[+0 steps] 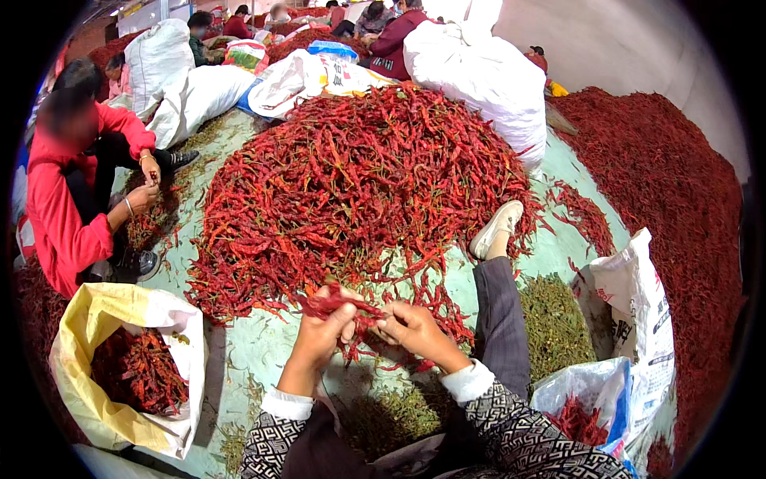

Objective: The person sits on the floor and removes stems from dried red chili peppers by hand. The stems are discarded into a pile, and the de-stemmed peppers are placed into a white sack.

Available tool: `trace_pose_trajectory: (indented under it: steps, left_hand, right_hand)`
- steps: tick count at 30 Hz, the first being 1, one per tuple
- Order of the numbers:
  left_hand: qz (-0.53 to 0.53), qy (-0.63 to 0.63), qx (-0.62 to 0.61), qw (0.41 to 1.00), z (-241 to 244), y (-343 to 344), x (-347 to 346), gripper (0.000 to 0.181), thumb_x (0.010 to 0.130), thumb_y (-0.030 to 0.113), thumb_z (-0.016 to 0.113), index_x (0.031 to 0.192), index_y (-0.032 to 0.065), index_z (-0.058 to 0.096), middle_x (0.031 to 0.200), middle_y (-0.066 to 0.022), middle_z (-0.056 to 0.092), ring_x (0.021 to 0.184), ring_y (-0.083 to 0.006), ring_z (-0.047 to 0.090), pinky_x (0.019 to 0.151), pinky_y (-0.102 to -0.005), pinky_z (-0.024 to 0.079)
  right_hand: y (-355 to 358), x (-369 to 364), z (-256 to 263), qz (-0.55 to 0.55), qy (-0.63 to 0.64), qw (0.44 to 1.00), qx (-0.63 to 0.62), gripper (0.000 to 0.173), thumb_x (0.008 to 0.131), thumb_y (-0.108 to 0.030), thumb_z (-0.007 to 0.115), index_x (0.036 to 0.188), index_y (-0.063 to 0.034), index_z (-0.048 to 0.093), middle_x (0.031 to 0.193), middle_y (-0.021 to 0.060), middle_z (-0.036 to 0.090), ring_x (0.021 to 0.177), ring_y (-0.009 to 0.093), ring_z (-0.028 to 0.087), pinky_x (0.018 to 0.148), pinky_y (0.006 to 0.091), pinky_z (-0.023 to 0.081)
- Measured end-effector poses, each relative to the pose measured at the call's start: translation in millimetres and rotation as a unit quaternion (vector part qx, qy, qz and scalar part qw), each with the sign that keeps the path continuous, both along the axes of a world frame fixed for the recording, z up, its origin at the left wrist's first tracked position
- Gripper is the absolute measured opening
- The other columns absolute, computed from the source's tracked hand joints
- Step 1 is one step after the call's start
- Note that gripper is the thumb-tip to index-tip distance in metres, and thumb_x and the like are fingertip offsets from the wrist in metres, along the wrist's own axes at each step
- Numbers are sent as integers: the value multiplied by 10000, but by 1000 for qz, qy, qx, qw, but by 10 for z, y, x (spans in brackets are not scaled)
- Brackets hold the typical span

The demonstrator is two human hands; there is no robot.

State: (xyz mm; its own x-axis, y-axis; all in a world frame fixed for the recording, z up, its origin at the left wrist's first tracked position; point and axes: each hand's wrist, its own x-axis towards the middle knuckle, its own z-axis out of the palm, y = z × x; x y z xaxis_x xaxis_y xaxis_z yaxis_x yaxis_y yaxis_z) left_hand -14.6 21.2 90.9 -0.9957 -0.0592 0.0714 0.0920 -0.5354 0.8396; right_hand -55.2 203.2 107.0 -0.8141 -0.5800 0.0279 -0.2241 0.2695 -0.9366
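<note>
A small bunch of dried red chillies [323,304] is held in my left hand [326,332], above the near edge of a large chilli heap [365,179]. My right hand [419,332] meets the tip of the bunch from the right, thumb and forefinger pinched together at the chilli ends. Whether a stem sits between those fingertips is too small to tell. Loose chillies [440,311] lie on the pale green ground sheet [257,341] under and behind my hands. Below them, between my legs, is a pile of greenish stems [389,419].
At the left stands an open yellow-lined sack [128,293] holding chillies. A person in red [66,209] squats beyond it. To the right are my outstretched leg [502,311], a stem heap [553,323], a clear-and-blue bag [583,383] with chillies, and a printed white sack [643,335]. Full white sacks [479,78] stand behind.
</note>
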Motion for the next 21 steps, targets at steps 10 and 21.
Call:
trace_pose_trajectory:
  steps: [10,21]
  left_hand:
    - [2,-10,273,962,-356,-253,-22,133,930,179,449,1031,148,529,1064,-66,596,509,-109,435,474,-257,353]
    - [29,-71,56,995,-274,-49,-22,211,815,-24,492,1016,36,519,744,-27,545,508,-69,438,446,-211,343]
  right_hand:
    - [375,-300,-200,-125,107,984,72,177,835,-172,602,797,-9,542,589,82,484,539,139,459,525,305,399]
    - [271,-207,-418,-83,-137,983,-85,177,881,-223,573,847,-50,554,662,-32,520,567,46,469,505,209,384]
